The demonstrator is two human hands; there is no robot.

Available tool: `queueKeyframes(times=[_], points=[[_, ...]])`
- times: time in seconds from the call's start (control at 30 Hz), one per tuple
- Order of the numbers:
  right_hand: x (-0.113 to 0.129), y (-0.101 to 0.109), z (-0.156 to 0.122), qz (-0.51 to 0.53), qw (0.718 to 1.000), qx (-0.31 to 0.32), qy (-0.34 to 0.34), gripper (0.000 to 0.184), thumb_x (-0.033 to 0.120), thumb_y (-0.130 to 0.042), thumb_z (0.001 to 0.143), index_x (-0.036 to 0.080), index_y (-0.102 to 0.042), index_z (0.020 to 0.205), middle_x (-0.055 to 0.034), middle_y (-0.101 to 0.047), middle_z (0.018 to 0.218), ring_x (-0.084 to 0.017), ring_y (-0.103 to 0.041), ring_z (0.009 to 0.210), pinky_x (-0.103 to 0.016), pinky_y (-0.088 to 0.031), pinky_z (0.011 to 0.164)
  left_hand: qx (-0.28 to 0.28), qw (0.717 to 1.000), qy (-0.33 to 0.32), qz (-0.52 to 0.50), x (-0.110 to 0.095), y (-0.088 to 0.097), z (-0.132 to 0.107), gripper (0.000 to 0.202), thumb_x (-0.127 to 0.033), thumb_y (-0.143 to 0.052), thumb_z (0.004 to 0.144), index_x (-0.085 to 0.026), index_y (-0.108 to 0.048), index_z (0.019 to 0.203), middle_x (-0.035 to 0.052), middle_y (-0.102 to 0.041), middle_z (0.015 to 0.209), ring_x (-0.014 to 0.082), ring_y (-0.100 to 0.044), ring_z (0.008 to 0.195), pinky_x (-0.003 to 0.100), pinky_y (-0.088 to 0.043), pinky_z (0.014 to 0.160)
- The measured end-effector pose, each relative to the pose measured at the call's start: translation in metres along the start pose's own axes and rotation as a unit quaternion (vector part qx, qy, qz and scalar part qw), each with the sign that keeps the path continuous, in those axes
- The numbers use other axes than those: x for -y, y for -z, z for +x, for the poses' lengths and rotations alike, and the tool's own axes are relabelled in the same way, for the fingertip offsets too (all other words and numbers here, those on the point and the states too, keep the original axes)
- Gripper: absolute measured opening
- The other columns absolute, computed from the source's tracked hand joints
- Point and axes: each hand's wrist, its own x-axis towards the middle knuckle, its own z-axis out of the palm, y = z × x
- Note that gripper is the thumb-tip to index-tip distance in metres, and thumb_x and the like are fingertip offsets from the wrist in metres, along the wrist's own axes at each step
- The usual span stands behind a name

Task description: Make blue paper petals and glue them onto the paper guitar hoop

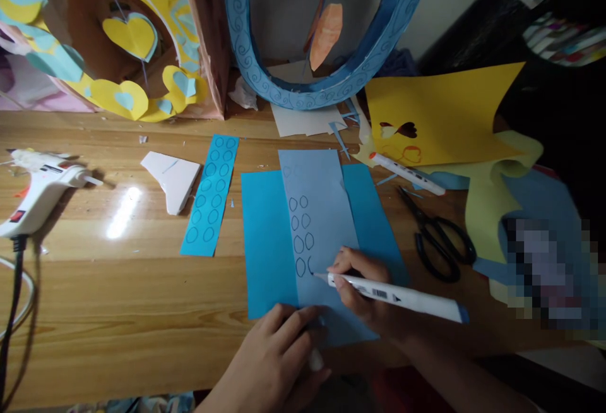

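Note:
My right hand (360,283) grips a white marker (407,299) with a blue end. Its tip touches a pale blue-grey paper strip (326,211), at a half-drawn circle in the lowest row. Two columns of dark circles run up the strip, and the top pair looks faint. Beneath it lies a bright blue sheet (267,242). My left hand (284,353) rests at the lower left edge of the papers with its fingers curled; a small whitish thing by its thumb is unclear. Left of the sheet is a bright blue strip (211,195) with similar circles.
A glue gun (40,185) with its cable lies at left, near a white scrap (173,179). On the right are black scissors (435,236), another marker (407,173) and yellow paper (440,116). A blue ring (303,97) and a heart-decorated box (208,34) stand behind.

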Motion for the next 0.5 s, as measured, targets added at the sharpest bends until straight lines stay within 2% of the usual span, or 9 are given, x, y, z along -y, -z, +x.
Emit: queueKeyframes(times=[0.27,0.5], points=[[0.0006,-0.0011,-0.0028,0.001,0.998,-0.053,-0.044,0.011,0.029,-0.051,0.086,0.022,-0.048,0.079,0.0016,-0.054,0.071,-0.014,-0.054,0.065,-0.026,-0.043,0.059,0.004,1.000,-0.001,-0.004,-0.0007,0.0003,-0.0007,0.027,-0.022,-0.060,0.082,-0.017,-0.056,0.109,0.0040,-0.061,0.123,0.0200,-0.055,0.087,0.032,-0.053,0.076],[-0.0014,-0.0009,-0.0048,-0.023,0.997,-0.070,-0.019,0.010,0.026,-0.050,0.085,0.024,-0.047,0.076,0.0015,-0.054,0.067,-0.016,-0.052,0.062,-0.027,-0.042,0.055,0.020,1.000,0.003,0.001,-0.0002,0.0017,-0.0004,0.023,-0.022,-0.059,0.084,-0.019,-0.058,0.106,0.0024,-0.060,0.123,0.0196,-0.054,0.090,0.033,-0.053,0.078]])
